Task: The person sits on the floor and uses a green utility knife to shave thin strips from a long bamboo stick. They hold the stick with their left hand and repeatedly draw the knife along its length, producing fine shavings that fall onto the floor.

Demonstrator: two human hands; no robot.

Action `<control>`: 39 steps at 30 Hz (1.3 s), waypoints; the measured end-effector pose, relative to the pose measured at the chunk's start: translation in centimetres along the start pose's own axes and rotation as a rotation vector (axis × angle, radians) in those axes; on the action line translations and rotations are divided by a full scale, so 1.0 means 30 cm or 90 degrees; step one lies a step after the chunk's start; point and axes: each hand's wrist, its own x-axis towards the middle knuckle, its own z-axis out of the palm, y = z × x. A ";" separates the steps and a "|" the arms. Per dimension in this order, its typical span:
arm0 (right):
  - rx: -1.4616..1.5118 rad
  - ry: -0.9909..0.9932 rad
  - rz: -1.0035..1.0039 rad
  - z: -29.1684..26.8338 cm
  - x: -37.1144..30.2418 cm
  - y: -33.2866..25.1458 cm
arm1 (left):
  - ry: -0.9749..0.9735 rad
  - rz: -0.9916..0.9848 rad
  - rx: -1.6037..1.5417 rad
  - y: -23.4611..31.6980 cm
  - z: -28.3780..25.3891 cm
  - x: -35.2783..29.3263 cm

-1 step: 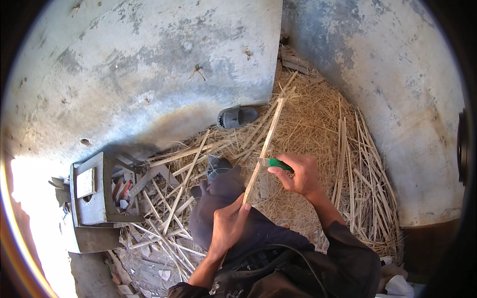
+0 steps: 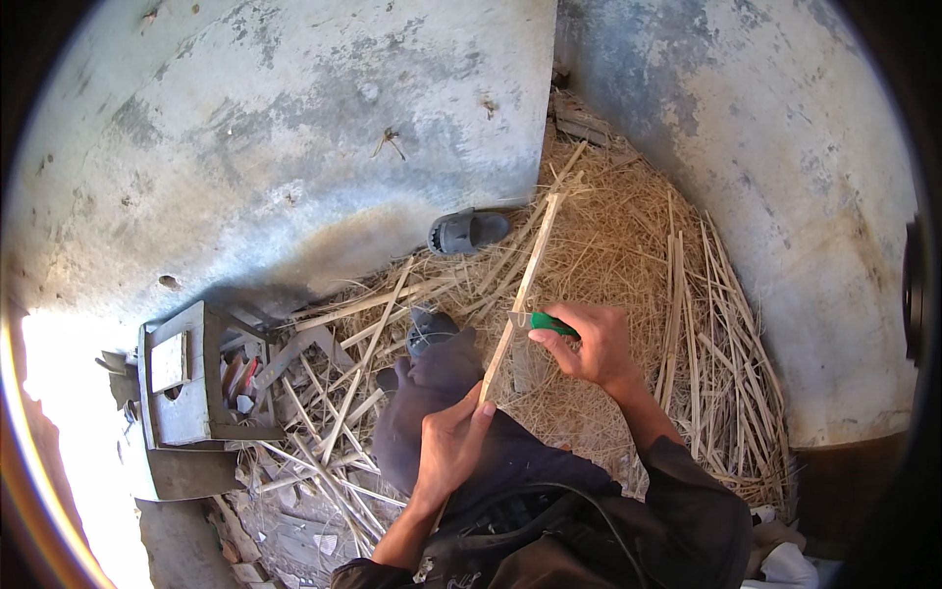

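My left hand [image 2: 453, 439] is closed around the lower part of a long pale bamboo strip [image 2: 533, 267], which slants up and away to the right. In my right hand [image 2: 595, 346] is a green-handled knife [image 2: 552, 324], gripped with the fingers wrapped round the handle. Its working end meets the strip about midway along, where a thin curled shaving [image 2: 522, 319] shows; the blade itself is hard to make out. The strip's far end lies over the shavings, and its lower end passes behind my left hand.
Fine straw-like shavings [image 2: 628, 236] cover the floor ahead. Many split strips [image 2: 726, 373] lie along the right wall, with more crossed at left. A grey slipper [image 2: 469, 232] sits by the far wall. At left stands a worn wooden stool [image 2: 186, 383] with odds and ends inside.
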 end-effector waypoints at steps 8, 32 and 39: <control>-0.083 0.085 0.242 -0.032 0.033 0.281 | -0.012 0.036 0.047 -0.017 0.019 -0.022; 0.115 0.007 -0.023 0.101 -0.073 0.069 | -0.078 -0.021 -0.018 0.014 0.001 -0.002; 0.087 0.005 -0.042 0.086 -0.040 0.080 | -0.066 -0.007 0.007 -0.009 -0.005 -0.007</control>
